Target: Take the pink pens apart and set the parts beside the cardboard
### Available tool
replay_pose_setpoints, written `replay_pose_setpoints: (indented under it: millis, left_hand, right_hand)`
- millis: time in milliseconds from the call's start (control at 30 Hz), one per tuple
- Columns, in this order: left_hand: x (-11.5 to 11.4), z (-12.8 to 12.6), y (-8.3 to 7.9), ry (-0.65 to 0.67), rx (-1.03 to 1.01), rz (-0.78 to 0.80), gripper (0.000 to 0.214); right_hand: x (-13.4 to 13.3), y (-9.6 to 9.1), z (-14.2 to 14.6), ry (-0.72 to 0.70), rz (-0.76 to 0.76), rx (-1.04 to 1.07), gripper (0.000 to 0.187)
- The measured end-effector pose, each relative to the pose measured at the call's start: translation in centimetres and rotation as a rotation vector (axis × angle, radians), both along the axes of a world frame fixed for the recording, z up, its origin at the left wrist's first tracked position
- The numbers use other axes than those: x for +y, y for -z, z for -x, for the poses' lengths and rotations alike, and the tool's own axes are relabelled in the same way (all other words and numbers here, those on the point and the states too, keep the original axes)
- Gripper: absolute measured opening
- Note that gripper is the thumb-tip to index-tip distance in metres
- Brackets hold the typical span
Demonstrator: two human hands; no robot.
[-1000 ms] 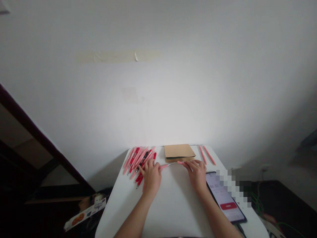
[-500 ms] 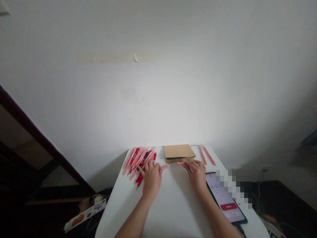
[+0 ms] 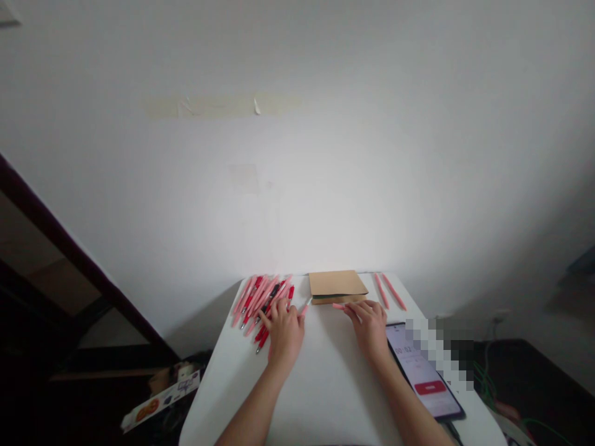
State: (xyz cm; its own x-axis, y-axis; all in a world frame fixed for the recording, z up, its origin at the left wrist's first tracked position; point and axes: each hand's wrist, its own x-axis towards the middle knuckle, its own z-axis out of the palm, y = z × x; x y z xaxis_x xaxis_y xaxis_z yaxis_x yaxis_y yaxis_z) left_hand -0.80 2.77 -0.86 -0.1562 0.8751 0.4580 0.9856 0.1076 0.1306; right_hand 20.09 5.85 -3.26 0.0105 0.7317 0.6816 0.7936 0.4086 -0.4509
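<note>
My left hand (image 3: pixel 286 328) is closed on a pink pen (image 3: pixel 304 308) whose pale tip points up and to the right, toward the notebook. Across from it, my right hand (image 3: pixel 368 319) pinches a pink pen cap (image 3: pixel 339 306). Pen and cap are apart, with white tabletop between them. Just beyond my left hand lies a pile of pens (image 3: pixel 263 298), pink and red with a black one among them. Part of that pile is hidden behind my left fingers.
A brown notebook (image 3: pixel 337 283) lies against the wall at the back of the white table (image 3: pixel 325 384). Two pink pens (image 3: pixel 388 292) rest to its right. By my right forearm, a phone (image 3: pixel 423 371) with a lit screen and a cable lies near the table's right edge.
The pen in my left hand has swung from pointing right, close to the cap, to pointing more upward, so the gap between them is wider. My right hand stays put.
</note>
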Motion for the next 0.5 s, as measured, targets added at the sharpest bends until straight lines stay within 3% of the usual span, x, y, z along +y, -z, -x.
replay_pose_setpoints:
  millis: [500]
  left_hand:
    - [-0.17,-0.34,-0.37,-0.027,0.006,0.033,0.019]
  right_hand:
    - [0.09,0.3,-0.09,-0.001,0.001,-0.023,0.04]
